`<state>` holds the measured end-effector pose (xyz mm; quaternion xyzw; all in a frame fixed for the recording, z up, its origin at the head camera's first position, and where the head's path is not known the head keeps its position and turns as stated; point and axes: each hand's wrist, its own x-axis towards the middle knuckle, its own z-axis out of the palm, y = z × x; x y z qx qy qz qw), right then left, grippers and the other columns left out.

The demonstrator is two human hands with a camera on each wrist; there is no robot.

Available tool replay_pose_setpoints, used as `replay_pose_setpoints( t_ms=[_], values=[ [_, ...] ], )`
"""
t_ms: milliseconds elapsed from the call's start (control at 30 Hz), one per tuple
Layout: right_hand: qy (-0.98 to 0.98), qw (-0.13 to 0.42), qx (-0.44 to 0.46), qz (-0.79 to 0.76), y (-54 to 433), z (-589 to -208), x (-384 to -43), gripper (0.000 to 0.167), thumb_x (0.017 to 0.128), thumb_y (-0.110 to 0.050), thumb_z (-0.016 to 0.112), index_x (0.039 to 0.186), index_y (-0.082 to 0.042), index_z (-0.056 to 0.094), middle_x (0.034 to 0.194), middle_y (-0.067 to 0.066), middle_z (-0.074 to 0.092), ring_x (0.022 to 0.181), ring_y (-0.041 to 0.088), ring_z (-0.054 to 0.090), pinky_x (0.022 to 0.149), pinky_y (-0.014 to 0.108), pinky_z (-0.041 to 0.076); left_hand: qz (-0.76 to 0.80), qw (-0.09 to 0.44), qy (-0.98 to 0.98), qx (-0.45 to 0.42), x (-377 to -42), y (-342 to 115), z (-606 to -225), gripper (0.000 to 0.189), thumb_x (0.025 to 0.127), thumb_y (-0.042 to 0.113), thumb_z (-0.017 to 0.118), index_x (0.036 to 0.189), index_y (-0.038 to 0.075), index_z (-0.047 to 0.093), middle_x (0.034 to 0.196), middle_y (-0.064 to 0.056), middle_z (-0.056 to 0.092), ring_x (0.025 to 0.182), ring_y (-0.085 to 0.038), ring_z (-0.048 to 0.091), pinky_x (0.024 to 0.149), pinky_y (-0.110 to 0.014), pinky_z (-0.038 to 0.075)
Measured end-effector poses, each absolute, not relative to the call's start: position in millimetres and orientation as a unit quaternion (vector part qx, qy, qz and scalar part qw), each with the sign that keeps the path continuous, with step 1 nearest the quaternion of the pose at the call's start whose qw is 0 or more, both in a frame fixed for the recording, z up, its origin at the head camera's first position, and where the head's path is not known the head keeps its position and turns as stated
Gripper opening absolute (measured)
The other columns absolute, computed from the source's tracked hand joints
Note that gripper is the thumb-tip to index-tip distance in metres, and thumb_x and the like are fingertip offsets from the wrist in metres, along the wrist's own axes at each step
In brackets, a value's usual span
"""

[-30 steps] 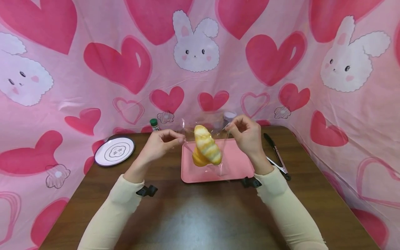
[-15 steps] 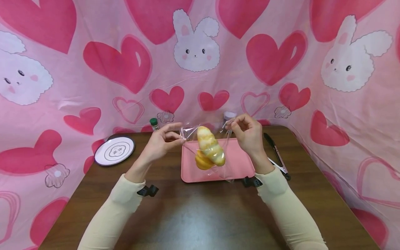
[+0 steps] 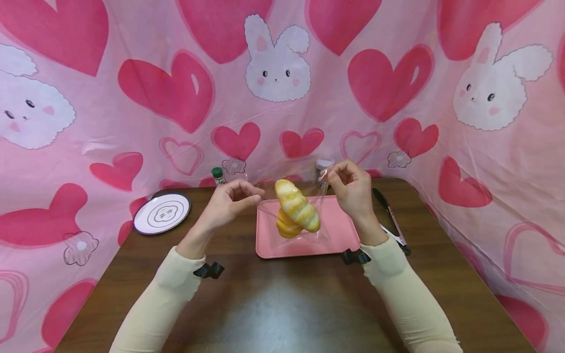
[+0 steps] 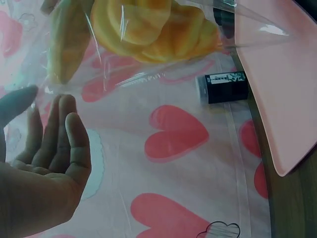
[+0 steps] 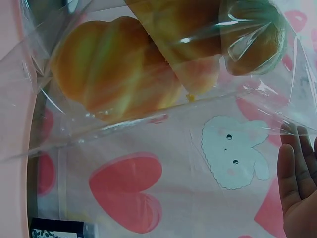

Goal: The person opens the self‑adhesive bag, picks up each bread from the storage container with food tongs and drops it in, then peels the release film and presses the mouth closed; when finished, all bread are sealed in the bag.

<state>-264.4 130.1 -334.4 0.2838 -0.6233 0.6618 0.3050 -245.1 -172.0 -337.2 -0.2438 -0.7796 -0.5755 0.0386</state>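
Note:
In the head view a clear plastic bag [image 3: 315, 239] hangs over the pink tray [image 3: 342, 223], held between both hands. Inside it are a pale-striped, croissant-like bread roll [image 3: 296, 205] and a darker golden roll [image 3: 288, 227] partly behind it. My left hand [image 3: 231, 202] pinches the bag's left edge between thumb and index finger; its other fingers [image 4: 74, 136] are loosely bent in the left wrist view. On the opposite side my right hand [image 3: 353, 189] pinches a gathered upper corner. The right wrist view has the rolls [image 5: 111, 69] behind shiny film, with the right fingers [image 5: 292, 173] beside it.
A round white plate [image 3: 162, 214] lies at the left on the wooden table [image 3: 282, 304]. Behind stand a green-capped bottle [image 3: 218, 175] and a white-lidded jar [image 3: 324, 163]. Tongs [image 3: 390, 215] lie to the right. Patterned pink cloth [image 3: 273, 113] surrounds the table.
My left fingers were spread on the film half a second ago and have now drawn closer together. The bag and rolls have swung slightly right since one second ago. My right hand keeps its pinch.

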Motion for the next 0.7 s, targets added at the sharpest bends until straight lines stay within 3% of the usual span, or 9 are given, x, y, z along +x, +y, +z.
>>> replay_pose_setpoints(
  t_ms=[100, 367, 567, 700],
  values=[
    [-0.622, 0.304, 0.283, 0.664, 129.6, -333.5, -263.4, 0.012, 0.088, 0.004, 0.062, 0.081, 0.013, 0.058, 0.08, -0.006, 0.073, 0.071, 0.006, 0.072, 0.067, 0.019, 0.058, -0.602, 0.041, -0.76, -0.241, -245.0, -170.5, -335.8, 0.019, 0.094, 0.013, 0.067, 0.107, -0.001, 0.063, 0.108, -0.006, 0.077, 0.093, -0.013, 0.072, 0.082, -0.027, 0.058],
    [-0.613, 0.302, 0.275, 0.676, 132.9, -334.2, -266.3, 0.015, 0.087, 0.004, 0.062, 0.081, 0.015, 0.055, 0.079, -0.005, 0.074, 0.071, 0.007, 0.071, 0.068, 0.02, 0.058, -0.608, 0.09, -0.754, -0.231, -243.6, -170.2, -332.6, 0.024, 0.097, 0.017, 0.064, 0.107, -0.004, 0.07, 0.098, 0.013, 0.076, 0.087, -0.009, 0.068, 0.078, -0.025, 0.058],
    [-0.608, 0.298, 0.26, 0.688, 136.6, -336.4, -269.9, 0.018, 0.089, 0.005, 0.063, 0.08, 0.017, 0.053, 0.078, -0.003, 0.073, 0.068, 0.008, 0.071, 0.069, 0.022, 0.06, -0.625, 0.158, -0.733, -0.218, -240.5, -168.7, -329.0, 0.023, 0.094, 0.011, 0.068, 0.106, -0.008, 0.072, 0.091, 0.017, 0.075, 0.084, -0.005, 0.069, 0.079, -0.022, 0.059],
    [-0.613, 0.286, 0.257, 0.691, 136.0, -339.1, -271.9, 0.017, 0.09, 0.007, 0.062, 0.082, 0.018, 0.053, 0.078, -0.006, 0.073, 0.068, 0.007, 0.071, 0.07, 0.023, 0.06, -0.612, 0.204, -0.732, -0.219, -237.2, -164.8, -326.0, 0.02, 0.092, 0.01, 0.07, 0.105, -0.005, 0.074, 0.092, 0.011, 0.077, 0.084, -0.003, 0.069, 0.079, -0.02, 0.058]
  ],
)
